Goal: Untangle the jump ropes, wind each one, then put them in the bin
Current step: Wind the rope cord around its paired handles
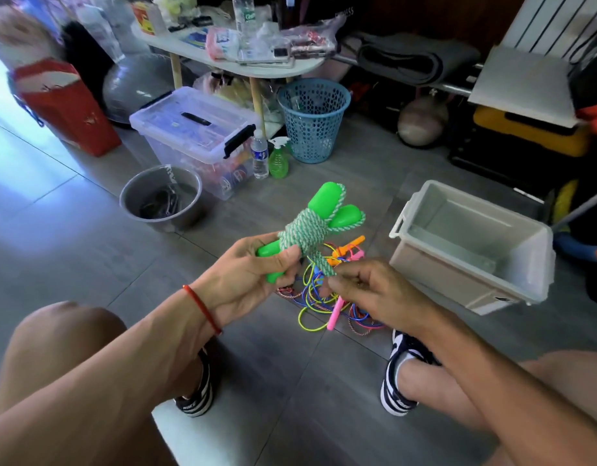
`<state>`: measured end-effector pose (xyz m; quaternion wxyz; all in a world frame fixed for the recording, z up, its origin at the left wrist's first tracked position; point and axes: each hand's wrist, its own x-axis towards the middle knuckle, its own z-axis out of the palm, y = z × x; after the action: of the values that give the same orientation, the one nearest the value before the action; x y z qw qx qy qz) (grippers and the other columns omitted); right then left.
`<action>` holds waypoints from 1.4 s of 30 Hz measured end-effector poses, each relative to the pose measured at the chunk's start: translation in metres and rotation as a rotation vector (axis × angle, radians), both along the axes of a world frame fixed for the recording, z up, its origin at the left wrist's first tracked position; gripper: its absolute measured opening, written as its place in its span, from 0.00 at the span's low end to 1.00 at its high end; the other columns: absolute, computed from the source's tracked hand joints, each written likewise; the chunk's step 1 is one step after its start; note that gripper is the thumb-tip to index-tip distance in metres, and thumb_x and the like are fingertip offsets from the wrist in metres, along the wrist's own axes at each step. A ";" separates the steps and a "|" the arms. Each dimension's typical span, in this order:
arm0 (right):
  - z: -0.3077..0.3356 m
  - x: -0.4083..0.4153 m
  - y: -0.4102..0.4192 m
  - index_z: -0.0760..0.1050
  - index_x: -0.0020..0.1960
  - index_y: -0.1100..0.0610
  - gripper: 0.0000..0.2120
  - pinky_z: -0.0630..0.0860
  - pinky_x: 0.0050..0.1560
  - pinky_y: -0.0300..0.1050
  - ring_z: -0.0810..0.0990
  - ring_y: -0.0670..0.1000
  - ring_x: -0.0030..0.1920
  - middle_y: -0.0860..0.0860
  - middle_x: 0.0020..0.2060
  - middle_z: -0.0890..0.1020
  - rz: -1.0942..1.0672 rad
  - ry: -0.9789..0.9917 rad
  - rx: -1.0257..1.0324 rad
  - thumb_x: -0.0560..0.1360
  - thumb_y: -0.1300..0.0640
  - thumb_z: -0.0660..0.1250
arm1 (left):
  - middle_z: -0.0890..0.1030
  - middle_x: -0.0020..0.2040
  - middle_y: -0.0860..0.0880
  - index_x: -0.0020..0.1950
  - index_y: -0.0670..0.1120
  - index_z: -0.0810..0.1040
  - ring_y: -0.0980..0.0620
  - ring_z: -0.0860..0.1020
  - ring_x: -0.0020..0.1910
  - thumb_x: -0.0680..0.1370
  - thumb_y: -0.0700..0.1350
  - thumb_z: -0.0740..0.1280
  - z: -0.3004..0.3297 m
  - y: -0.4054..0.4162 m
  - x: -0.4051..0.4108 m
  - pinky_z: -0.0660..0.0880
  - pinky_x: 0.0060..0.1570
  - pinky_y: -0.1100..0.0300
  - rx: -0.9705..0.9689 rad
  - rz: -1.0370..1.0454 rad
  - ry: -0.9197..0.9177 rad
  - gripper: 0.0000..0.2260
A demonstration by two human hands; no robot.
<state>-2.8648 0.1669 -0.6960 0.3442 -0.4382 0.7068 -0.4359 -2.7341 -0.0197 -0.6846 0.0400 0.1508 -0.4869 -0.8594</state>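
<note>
Daylight enters from left; floor (28, 156) there washed pale blue-white, near overexposed; right side and back of room dim, dark recesses under bench. Soft shadows only. Wide-angle distortion bends floor tile lines and stretches forearms at lower edge. Top-left corner smeared with motion blur; red bag (68, 105) soft. Centre fairly sharp: green jump rope (310, 230) vivid, saturated; white bin (539, 264) shows blur along right rim; mild glare on clear storage box (189, 119) lid.

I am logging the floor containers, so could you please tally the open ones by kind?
White plastic bin: 1
Blue mesh basket: 1
Grey metal bucket: 1
Total: 3
</note>
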 end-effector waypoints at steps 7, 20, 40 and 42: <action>-0.005 0.022 -0.009 0.78 0.42 0.54 0.17 0.67 0.32 0.43 0.78 0.57 0.32 0.49 0.28 0.72 -0.163 0.047 0.216 0.84 0.53 0.57 | 0.79 0.36 0.49 0.54 0.33 0.79 0.56 0.75 0.31 0.77 0.32 0.68 -0.011 0.005 -0.005 0.72 0.32 0.65 -0.109 0.153 -0.145 0.07; 0.013 0.035 -0.027 0.63 0.25 0.59 0.32 0.59 0.30 0.50 0.59 0.51 0.27 0.50 0.21 0.59 -0.642 0.139 0.107 0.75 0.40 0.70 | 0.86 0.48 0.52 0.65 0.51 0.80 0.58 0.82 0.46 0.71 0.43 0.77 -0.018 0.042 -0.026 0.75 0.50 0.67 -1.271 0.402 -0.128 0.23; 0.020 0.001 -0.016 0.83 0.34 0.53 0.12 0.63 0.30 0.48 0.66 0.45 0.31 0.56 0.25 0.72 -0.317 0.059 -0.209 0.76 0.52 0.74 | 0.80 0.55 0.42 0.64 0.37 0.77 0.46 0.78 0.51 0.73 0.50 0.77 0.005 -0.002 -0.019 0.78 0.52 0.54 0.109 -0.262 0.004 0.26; 0.019 0.002 -0.015 0.84 0.37 0.48 0.11 0.69 0.32 0.52 0.69 0.47 0.30 0.54 0.26 0.76 -0.282 0.116 -0.154 0.75 0.45 0.73 | 0.80 0.52 0.42 0.64 0.37 0.77 0.45 0.76 0.49 0.74 0.51 0.75 0.004 -0.003 -0.018 0.77 0.51 0.55 0.081 -0.332 0.028 0.24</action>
<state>-2.8633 0.1518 -0.6769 0.2037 -0.3839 0.7445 -0.5069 -2.7522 -0.0222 -0.6804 -0.1019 0.0579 -0.4697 -0.8750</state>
